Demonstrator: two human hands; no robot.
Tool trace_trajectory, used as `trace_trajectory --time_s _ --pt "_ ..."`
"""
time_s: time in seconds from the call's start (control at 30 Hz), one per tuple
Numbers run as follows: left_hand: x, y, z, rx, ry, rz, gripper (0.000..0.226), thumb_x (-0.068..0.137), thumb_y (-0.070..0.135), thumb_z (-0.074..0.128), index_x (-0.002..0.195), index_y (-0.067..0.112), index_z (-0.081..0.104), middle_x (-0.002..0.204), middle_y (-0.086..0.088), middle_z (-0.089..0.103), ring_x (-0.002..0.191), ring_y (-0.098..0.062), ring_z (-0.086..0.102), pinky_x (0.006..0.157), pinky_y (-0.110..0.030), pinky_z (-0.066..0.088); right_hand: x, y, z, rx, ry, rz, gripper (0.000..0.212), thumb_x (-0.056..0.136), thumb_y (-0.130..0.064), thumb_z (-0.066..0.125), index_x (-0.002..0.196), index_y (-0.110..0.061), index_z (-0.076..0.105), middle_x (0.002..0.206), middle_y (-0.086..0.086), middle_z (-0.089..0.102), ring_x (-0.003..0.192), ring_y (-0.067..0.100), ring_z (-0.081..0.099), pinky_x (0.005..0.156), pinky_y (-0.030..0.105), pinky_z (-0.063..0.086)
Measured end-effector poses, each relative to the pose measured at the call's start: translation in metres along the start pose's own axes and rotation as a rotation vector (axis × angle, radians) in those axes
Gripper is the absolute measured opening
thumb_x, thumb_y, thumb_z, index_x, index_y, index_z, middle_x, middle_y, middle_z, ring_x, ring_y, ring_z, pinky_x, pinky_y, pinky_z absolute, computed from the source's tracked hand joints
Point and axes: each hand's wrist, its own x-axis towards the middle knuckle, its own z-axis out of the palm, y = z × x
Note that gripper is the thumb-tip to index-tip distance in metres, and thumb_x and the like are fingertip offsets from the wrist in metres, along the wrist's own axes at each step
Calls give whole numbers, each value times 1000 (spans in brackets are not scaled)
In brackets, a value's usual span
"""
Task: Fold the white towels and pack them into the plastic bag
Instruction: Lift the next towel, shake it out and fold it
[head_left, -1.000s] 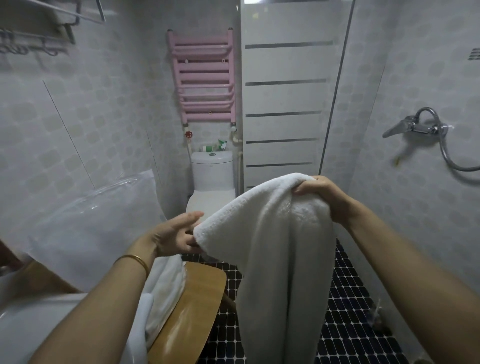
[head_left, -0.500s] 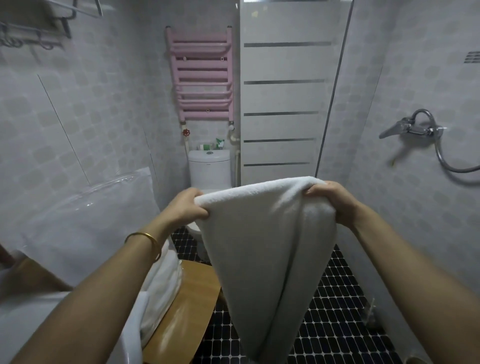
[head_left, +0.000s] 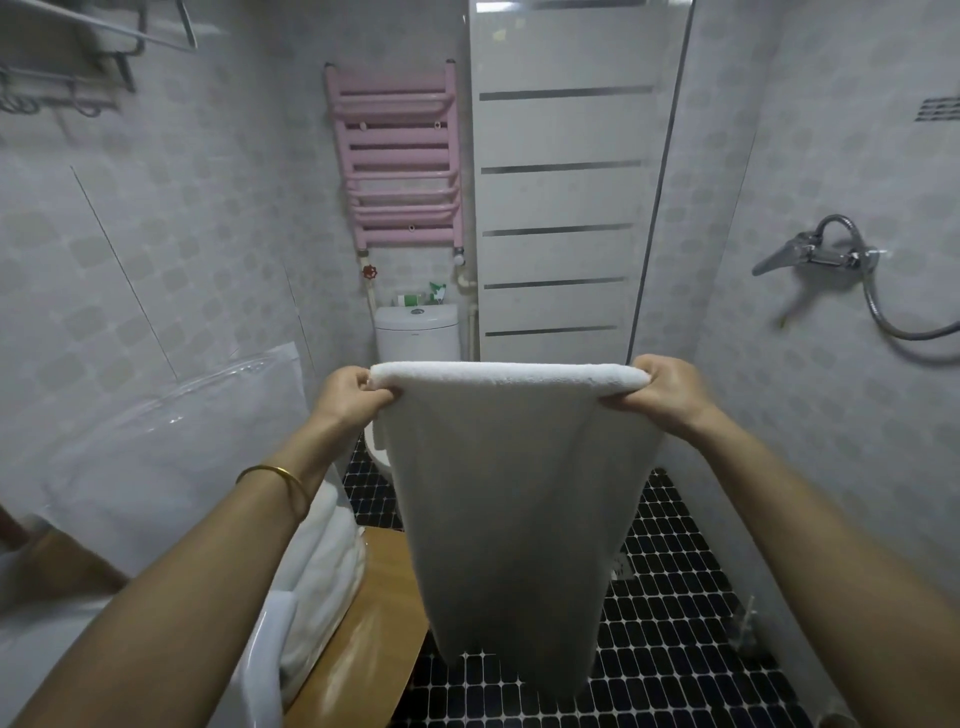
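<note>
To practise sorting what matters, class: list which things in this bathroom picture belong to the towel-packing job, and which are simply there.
Job:
white towel, gripped by left hand and right hand
plastic bag
stacked towels

Just there:
pink radiator
toilet
shower tap

White towel (head_left: 514, 493), pink radiator (head_left: 397, 166), black mosaic floor (head_left: 670, 649).

A wooden tabletop (head_left: 387, 597) with a rounded edge fills the lower left, its bare front part glossy. On it lies a stack of folded white towels (head_left: 324, 566), wrapped by a clear plastic bag (head_left: 156, 441) whose upper part rises against the tiled wall. Beyond the tabletop's edge is a floor (head_left: 675, 634) of small dark tiles, where a white toilet (head_left: 417, 332) stands.
</note>
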Motion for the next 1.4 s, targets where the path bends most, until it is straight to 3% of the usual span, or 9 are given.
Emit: trace_trajectory --time_s 0.17,0.37,0.43,0.57,0.7,0.97,1.1,1.27,1.4 --pt "-2 -3 12 -64 201 99 7 94 17 52 99 11 51 84 4 52 78 -12 49 61 -22 38 -6 -1 -1 415 -77 51 28 68 -13 80 73 -13 52 68 -2 54 62 11 49 53 25 35" --pt "-1 27 23 -180 304 81 34 102 32 32 81 13 51 75 -1 50 67 -14 48 58 -30 41 1 -8 -17 846 -37 110 30 76 -18 75 100 -5 62 83 7 67 73 19 63 56 25 51" --pt "3 45 23 -339 266 17 37 103 32 31 88 9 57 78 -1 54 69 -12 51 58 -26 45 -8 7 -14 1151 -247 335 37 74 -32 73 101 -8 68 90 10 71 77 23 67 65 31 56" --pt "6 63 30 -499 246 -114 26 102 28 37 105 10 56 81 2 55 70 -9 52 47 -16 45 -45 36 25 1046 -756 500 74 49 -34 91 112 -4 66 103 16 70 89 29 68 79 40 53" --pt "11 50 22 -371 235 -149 37 103 28 35 117 -1 54 96 -6 59 81 -16 53 67 -21 43 -36 37 25 1091 -658 451 53 80 -31 64 128 -10 56 118 14 65 101 28 63 89 42 51" --pt "10 7 -3 248 187 -61 51 103 30 27 116 -11 55 123 -30 55 112 -39 52 92 -37 38 -26 22 28 964 -482 330 29 94 -26 55 115 -7 61 102 13 71 86 26 70 67 35 57" --pt "-2 -19 -2 365 -44 -255 45 103 21 25 121 -9 53 128 -31 50 115 -39 50 95 -38 37 -27 7 33 878 -320 225 21 97 -28 52 106 -13 65 94 5 72 80 15 70 60 25 55" --pt "-17 -49 2 -353 -359 -772 19 92 26 51 91 9 59 86 -7 58 72 -25 61 68 -34 54 -24 -15 30 1001 -186 192 23 98 -28 50 96 -10 65 80 4 72 68 13 69 54 23 53" --pt "-33 -66 12 -903 -419 -709 38 73 30 78 102 6 68 102 -15 66 91 -32 66 74 -48 56 -19 -20 28 1198 -53 350 21 96 -27 54 90 -8 63 71 6 71 62 16 69 50 25 53"
